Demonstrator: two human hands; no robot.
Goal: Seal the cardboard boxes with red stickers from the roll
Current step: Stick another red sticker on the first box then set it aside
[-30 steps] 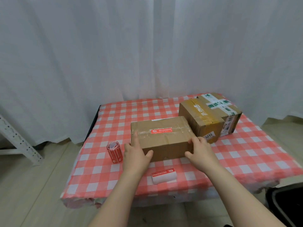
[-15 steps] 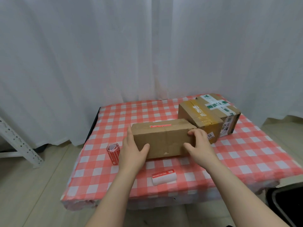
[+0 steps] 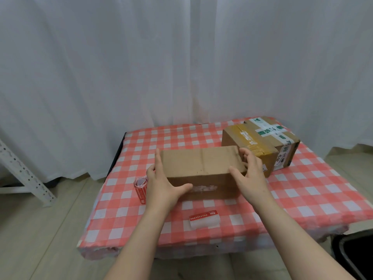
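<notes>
At the near middle of the table (image 3: 302, 188), I have the box (image 3: 199, 168) clamped end to end. My left hand (image 3: 161, 184) is on the left end, fingers up along the side and thumb across the near face. My right hand (image 3: 250, 178) is wrapped round the right end, thumb on the near edge. Both grip firmly, neither is free.

Why this hold: gripping the two ends lets me tip and turn the box to reach whichever seam needs a sticker, I think. The sticker roll (image 3: 140, 188) stands just left of my left hand. A loose sticker (image 3: 203, 218) on its white backing lies near me, apart from the box. Both are an easy reach once a hand lets go. The taped cartons (image 3: 260, 142) sit far right, touching or nearly touching my right fingers, parked out of the work area.

Hard to read:
- No red sticker shows on the two faces I see. The other faces are hidden.
- The pale patch on the near face looks like old tape, too blurred to confirm.
- I can't tell whether the box rests on the cloth or is lifted.
- I can't tell if the far-right cartons are one box or two.
- The print on the sticker is illegible.
</notes>
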